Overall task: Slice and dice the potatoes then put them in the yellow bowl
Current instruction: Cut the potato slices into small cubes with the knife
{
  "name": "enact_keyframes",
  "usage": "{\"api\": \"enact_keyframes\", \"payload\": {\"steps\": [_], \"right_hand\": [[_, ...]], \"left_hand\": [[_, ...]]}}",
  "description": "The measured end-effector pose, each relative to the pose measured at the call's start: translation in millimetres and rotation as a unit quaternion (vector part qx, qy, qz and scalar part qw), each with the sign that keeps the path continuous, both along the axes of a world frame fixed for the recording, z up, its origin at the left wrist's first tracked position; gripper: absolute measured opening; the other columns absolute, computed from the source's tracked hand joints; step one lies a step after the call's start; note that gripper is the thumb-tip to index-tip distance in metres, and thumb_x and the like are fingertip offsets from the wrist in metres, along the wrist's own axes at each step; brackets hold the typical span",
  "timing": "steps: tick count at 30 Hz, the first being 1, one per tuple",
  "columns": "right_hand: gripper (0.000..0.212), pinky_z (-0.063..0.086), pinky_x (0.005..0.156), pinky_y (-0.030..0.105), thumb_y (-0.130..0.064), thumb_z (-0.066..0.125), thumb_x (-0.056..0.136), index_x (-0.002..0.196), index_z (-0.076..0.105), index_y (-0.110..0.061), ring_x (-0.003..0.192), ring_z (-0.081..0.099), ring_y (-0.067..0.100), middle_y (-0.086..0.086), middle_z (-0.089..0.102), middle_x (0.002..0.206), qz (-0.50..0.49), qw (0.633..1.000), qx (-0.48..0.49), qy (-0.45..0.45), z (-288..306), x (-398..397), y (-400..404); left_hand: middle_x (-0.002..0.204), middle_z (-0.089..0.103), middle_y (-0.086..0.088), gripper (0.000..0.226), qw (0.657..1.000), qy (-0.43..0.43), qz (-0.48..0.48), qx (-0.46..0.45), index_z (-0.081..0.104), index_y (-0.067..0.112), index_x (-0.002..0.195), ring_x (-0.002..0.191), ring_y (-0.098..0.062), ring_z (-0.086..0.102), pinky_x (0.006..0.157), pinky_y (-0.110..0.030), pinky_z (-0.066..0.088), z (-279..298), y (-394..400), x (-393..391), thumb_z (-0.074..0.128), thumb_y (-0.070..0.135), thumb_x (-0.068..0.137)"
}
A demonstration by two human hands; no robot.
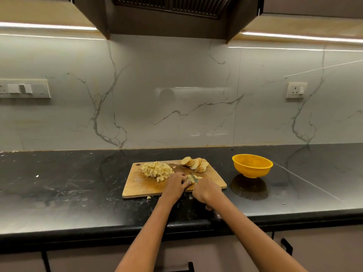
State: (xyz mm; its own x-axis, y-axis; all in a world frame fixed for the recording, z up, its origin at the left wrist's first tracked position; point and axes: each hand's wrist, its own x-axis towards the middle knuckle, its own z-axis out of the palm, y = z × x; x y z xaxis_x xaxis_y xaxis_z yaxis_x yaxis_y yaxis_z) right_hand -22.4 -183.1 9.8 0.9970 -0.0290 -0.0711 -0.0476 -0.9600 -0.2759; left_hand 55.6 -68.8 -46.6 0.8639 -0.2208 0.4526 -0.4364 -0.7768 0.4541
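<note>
A wooden cutting board (141, 185) lies on the black counter. A heap of diced potato (156, 170) covers its back left. Several round potato slices (194, 163) lean together at its back right corner. My left hand (176, 183) holds a potato piece (190, 179) down near the board's front middle. My right hand (206, 190) grips a knife (192, 176) whose blade rests on that piece. The yellow bowl (252, 165) stands to the right of the board and looks empty.
A small potato bit (149, 197) lies on the counter just in front of the board. The counter's front edge (117, 230) runs below my forearms. A marble backsplash with a socket (296, 90) and a switch panel (23, 88) rises behind.
</note>
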Motion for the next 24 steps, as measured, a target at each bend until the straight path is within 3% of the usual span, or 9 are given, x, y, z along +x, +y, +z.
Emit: {"api": "enact_keyframes", "payload": {"steps": [2,3,5,8,13,19,24], "right_hand": [[0.027,0.045,0.048,0.027,-0.014,0.038,0.097,0.078,0.054,-0.002,0.055,0.058,0.022,0.011,0.059,0.069,-0.008,0.999,0.045,0.027,4.8,9.4,0.0],[0.03,0.042,0.044,0.026,-0.014,0.038,0.097,0.073,0.052,-0.003,0.051,0.056,0.022,0.011,0.057,0.065,-0.008,0.998,0.051,0.033,5.8,13.0,0.2],[0.029,0.043,0.048,0.027,-0.012,0.038,0.096,0.075,0.055,-0.001,0.064,0.064,0.028,0.015,0.066,0.077,0.007,0.998,0.036,0.05,4.2,12.5,0.6],[0.028,0.047,0.077,0.033,-0.015,0.039,0.098,0.11,0.06,-0.001,0.107,0.061,0.031,0.015,0.063,0.117,0.027,0.998,-0.057,0.003,-6.0,-6.8,-2.0],[0.028,0.047,0.073,0.032,-0.011,0.045,0.096,0.12,0.059,-0.006,0.106,0.062,0.026,0.01,0.061,0.119,0.035,0.98,-0.171,-0.095,-19.8,-43.5,-6.1],[0.034,0.047,0.086,0.033,-0.027,0.036,0.102,0.117,0.058,-0.006,0.108,0.061,0.024,0.009,0.063,0.117,-0.052,0.991,-0.016,-0.121,-17.5,-47.6,-12.9],[0.038,0.047,0.087,0.034,-0.029,0.035,0.102,0.117,0.058,-0.003,0.11,0.059,0.027,0.012,0.063,0.118,-0.038,0.994,0.033,-0.094,-15.7,-25.6,-7.5]], "left_hand": [[0.105,0.065,-0.011,0.028,1.0,0.006,0.0,-0.001,0.07,-0.001,0.088,0.096,-0.023,0.056,0.082,-0.033,0.039,1.3,-0.4,0.5,0.059,0.025,0.09],[0.097,0.064,-0.012,0.029,1.0,0.005,0.003,0.001,0.069,-0.002,0.084,0.091,-0.024,0.056,0.078,-0.032,0.038,3.1,-0.8,-1.1,0.059,0.025,0.09],[0.085,0.06,-0.011,0.032,1.0,0.0,0.011,0.0,0.067,-0.003,0.079,0.083,-0.025,0.054,0.072,-0.032,0.036,3.3,-1.6,-2.4,0.059,0.026,0.089],[0.102,0.065,-0.011,0.033,1.0,-0.003,0.021,-0.009,0.07,-0.001,0.094,0.098,-0.025,0.057,0.083,-0.035,0.041,1.0,-2.6,-2.3,0.06,0.029,0.089],[0.113,0.064,-0.01,0.034,0.999,-0.014,0.032,-0.012,0.068,0.003,0.105,0.106,-0.022,0.054,0.086,-0.03,0.038,-0.5,-2.9,-5.5,0.058,0.032,0.09],[0.131,0.056,-0.009,0.04,0.998,-0.005,0.043,-0.047,0.058,0.004,0.123,0.124,-0.022,0.047,0.101,-0.026,0.029,-0.2,-1.3,-8.8,0.058,0.027,0.091],[0.124,0.06,-0.012,0.035,0.998,-0.009,0.033,-0.051,0.063,0.002,0.116,0.118,-0.023,0.051,0.098,-0.029,0.032,0.2,-0.6,-8.5,0.059,0.025,0.091]]}}
